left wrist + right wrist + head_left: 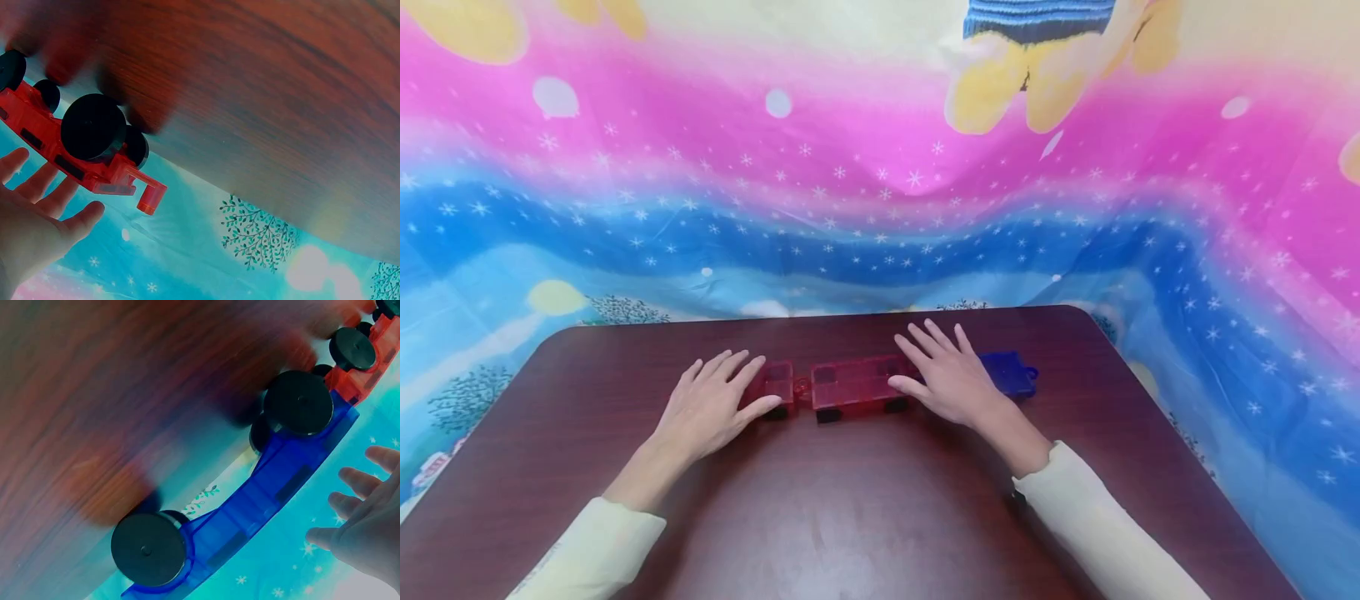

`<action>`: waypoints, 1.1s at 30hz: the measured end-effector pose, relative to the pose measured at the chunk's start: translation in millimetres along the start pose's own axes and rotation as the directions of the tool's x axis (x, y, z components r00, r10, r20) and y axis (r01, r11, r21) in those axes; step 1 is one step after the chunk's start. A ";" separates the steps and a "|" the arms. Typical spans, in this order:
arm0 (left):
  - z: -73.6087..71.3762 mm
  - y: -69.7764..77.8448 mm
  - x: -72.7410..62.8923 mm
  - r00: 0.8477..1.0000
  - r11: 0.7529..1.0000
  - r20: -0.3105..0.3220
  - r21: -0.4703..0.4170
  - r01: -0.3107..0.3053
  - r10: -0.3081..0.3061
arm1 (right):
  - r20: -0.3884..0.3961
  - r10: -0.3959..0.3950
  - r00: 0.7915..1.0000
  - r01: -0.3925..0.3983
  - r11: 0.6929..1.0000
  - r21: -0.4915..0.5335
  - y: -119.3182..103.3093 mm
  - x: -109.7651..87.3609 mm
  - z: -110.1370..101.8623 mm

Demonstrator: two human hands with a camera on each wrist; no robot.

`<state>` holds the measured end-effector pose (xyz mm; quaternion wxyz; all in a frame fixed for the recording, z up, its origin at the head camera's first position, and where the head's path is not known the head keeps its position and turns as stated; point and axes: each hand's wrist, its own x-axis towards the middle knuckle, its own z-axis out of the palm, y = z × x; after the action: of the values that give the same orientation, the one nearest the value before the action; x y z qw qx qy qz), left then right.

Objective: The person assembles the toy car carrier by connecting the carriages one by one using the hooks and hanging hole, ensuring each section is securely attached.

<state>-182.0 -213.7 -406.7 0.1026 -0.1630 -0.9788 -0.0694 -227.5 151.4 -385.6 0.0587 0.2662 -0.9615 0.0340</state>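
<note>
directions: head view, 12 o'clock at the table's far edge.

position of parts: three wagons stand on the table point(850, 508), toward 12 o'clock. the middle red wagon point(857, 381) has the left red wagon point(781, 375) at 9 o'clock, with a red coupling point(802, 388) between them, and the blue wagon point(1009, 372) at 3 o'clock, its outer end bearing a blue loop point(1033, 374).

position of hands: the left hand point(707, 406) lies over the left red wagon, fingers spread toward 1 o'clock, thumb toward 2 o'clock. the right hand point(955, 379) lies over the red-to-blue joint, fingers spread toward 11 o'clock. neither hand pinches anything. in the right wrist view the fingers appear apart from the blue wagon; left-hand contact cannot be told.

handling (judgement): keep both palms low and level. apply light, even pressure; a one-sided push could skew the line at its joints. keep the thumb clear of the red coupling. guide along the 9-to-3 o'clock line, so the black wheels point(94, 127) roll rather than scrape.
</note>
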 end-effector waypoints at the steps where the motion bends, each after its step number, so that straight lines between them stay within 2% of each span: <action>1: 0.2 -0.2 -0.6 1.000 1.000 0.000 0.001 0.001 -0.001 | 0.003 -0.001 1.000 0.001 1.000 0.000 -1.2 0.5 0.3; 11: 2.8 -1.2 -1.3 1.000 1.000 0.019 0.030 -0.002 0.001 | 0.049 -0.042 0.998 0.040 0.998 0.049 -13.2 3.5 7.2; 18: 5.2 -1.0 -1.1 0.999 0.999 0.034 0.042 -0.016 0.014 | 0.054 -0.086 0.995 0.083 0.994 0.066 -26.7 8.5 9.3; 33: 10.2 -5.3 -0.7 0.999 0.999 0.047 0.032 -0.020 0.018 | 0.107 -0.119 0.987 0.110 0.991 0.079 -49.7 21.7 18.0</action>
<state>-185.0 -217.1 -417.2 0.0833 -0.1721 -0.9803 -0.0486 -222.0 96.1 -398.9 -0.0031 0.3246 -0.9445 0.0508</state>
